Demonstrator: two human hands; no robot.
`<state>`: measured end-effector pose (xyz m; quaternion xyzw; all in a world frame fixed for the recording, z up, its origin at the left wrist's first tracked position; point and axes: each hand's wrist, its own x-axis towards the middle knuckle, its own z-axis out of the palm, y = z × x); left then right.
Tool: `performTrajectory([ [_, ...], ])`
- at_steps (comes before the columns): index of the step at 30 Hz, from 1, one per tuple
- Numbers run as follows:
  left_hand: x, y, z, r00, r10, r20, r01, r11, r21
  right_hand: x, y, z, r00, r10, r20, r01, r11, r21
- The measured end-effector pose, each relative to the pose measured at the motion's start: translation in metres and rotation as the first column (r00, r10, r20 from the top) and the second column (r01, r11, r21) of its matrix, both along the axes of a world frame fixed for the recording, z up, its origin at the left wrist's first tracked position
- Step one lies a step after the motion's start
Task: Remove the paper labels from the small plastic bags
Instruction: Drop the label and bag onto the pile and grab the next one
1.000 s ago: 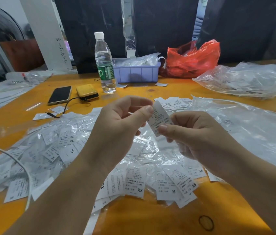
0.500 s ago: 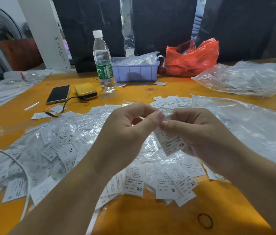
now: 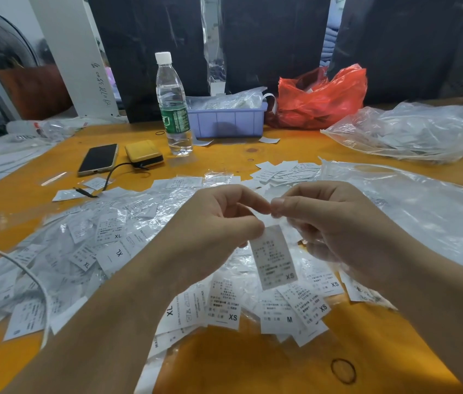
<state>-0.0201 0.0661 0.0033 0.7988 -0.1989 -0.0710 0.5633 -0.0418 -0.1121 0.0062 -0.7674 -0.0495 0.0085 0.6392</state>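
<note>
Our left hand (image 3: 219, 223) and right hand (image 3: 330, 220) pinch one small bag (image 3: 274, 257) by its top. Its label shows inside, above the pile (image 3: 105, 251).

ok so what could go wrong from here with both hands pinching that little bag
1. The left hand and right hand pinch the top of one small plastic bag with an XS label inside; pulling apart hard could tear the paper along with the film.
2. If it slips, it falls into the pile of bagged labels underneath and is hard to find again.
</note>
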Motion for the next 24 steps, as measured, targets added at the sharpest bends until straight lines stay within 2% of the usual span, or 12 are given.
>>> performTrajectory([
  [3, 0.002, 0.002, 0.001, 0.999, 0.044, 0.014, -0.044, 0.999, 0.028, 0.000, -0.001, -0.001, 1.000, -0.016, 0.011, 0.016, 1.000, 0.004],
  [6, 0.014, 0.018, 0.008, 0.962, 0.273, 0.014, -0.269, 0.957, -0.109, 0.000, -0.001, -0.003, 1.000, -0.022, 0.013, 0.022, 1.000, -0.002],
  [8, 0.023, 0.033, 0.013, 0.866, 0.500, 0.007, -0.487, 0.847, -0.214, 0.002, -0.002, -0.004, 0.999, -0.037, 0.013, 0.037, 0.999, 0.006],
  [10, 0.031, 0.044, 0.011, 0.718, 0.678, 0.156, -0.666, 0.735, -0.125, 0.003, -0.004, -0.006, 0.999, -0.044, 0.030, 0.044, 0.999, -0.008],
  [11, 0.033, 0.045, 0.007, 0.663, 0.702, 0.259, -0.721, 0.692, -0.030, 0.004, -0.004, -0.006, 0.998, -0.042, 0.046, 0.043, 0.999, -0.026],
  [13, 0.032, 0.039, -0.001, 0.647, 0.637, 0.418, -0.740, 0.658, 0.143, 0.003, -0.003, -0.007, 0.995, -0.033, 0.089, 0.038, 0.997, -0.065],
  [15, 0.028, 0.026, -0.009, 0.689, 0.511, 0.513, -0.692, 0.673, 0.259, 0.003, -0.004, -0.009, 0.990, -0.037, 0.136, 0.051, 0.994, -0.099],
  [17, 0.024, 0.014, -0.015, 0.722, 0.411, 0.556, -0.647, 0.687, 0.332, 0.002, -0.004, -0.009, 0.984, -0.053, 0.171, 0.077, 0.988, -0.137],
  [20, 0.022, 0.010, -0.018, 0.743, 0.385, 0.547, -0.636, 0.660, 0.400, 0.004, -0.005, -0.009, 0.979, -0.070, 0.190, 0.102, 0.981, -0.162],
  [22, 0.025, 0.013, -0.017, 0.753, 0.391, 0.529, -0.647, 0.586, 0.488, 0.005, -0.005, -0.010, 0.979, -0.074, 0.191, 0.110, 0.977, -0.184],
  [24, 0.027, 0.018, -0.016, 0.761, 0.377, 0.528, -0.649, 0.467, 0.601, 0.006, -0.005, -0.012, 0.978, -0.076, 0.192, 0.116, 0.971, -0.208],
])
